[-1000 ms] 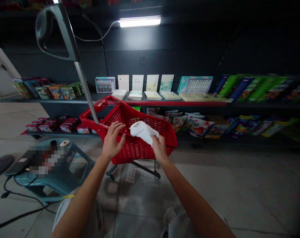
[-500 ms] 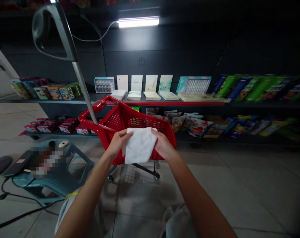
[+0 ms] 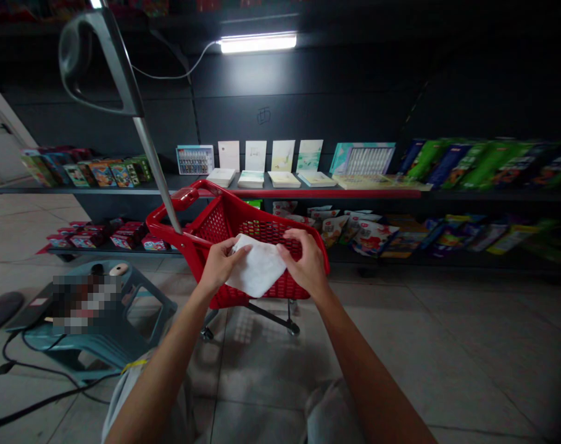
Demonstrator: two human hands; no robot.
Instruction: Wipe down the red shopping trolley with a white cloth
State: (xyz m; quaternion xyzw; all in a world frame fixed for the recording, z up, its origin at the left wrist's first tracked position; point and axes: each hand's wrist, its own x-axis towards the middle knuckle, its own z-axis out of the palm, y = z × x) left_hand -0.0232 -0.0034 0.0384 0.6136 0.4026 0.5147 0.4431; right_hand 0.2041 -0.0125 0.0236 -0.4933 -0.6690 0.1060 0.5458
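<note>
White cloth (image 3: 257, 266), soft and matte, crumpled into a loose, roughly square fold, held at centre over the near wall of the basket. Left hand (image 3: 221, 266): grip closed, thumb and fingers pinching the cloth's left edge. Right hand (image 3: 307, 261): fingers curved, touching the cloth's right edge; whether the grip is clamped on it cannot be told. Lowest in frame, grey fabric of the shorts (image 3: 336, 413) lies beneath the forearms. Red plastic shopping basket (image 3: 224, 192), with a perforated grid wall and rounded rim, stands on a wheeled cart frame (image 3: 266, 314) with small casters (image 3: 207, 333). Its slim metal pole (image 3: 153, 166) rises to a grey plastic loop handle (image 3: 95, 68) at upper left. Lower left, a teal plastic stool (image 3: 153, 302) carries a pixelated object (image 3: 86, 302), and a black cable (image 3: 44, 401) trails across the pale floor tiles (image 3: 271, 401). Beyond the basket, a lower dark shelf (image 3: 261, 250) holds glossy snack packets (image 3: 358, 237) and small red boxes (image 3: 90, 237). An upper shelf (image 3: 308, 192) holds upright cards and flat booklets (image 3: 252, 163), a boxed paint set (image 3: 195, 160), bright cartons (image 3: 86, 172) and green packaged goods (image 3: 488, 165). Top centre, a fluorescent lamp (image 3: 258, 42) is fixed to the dark wall (image 3: 354, 92).
</note>
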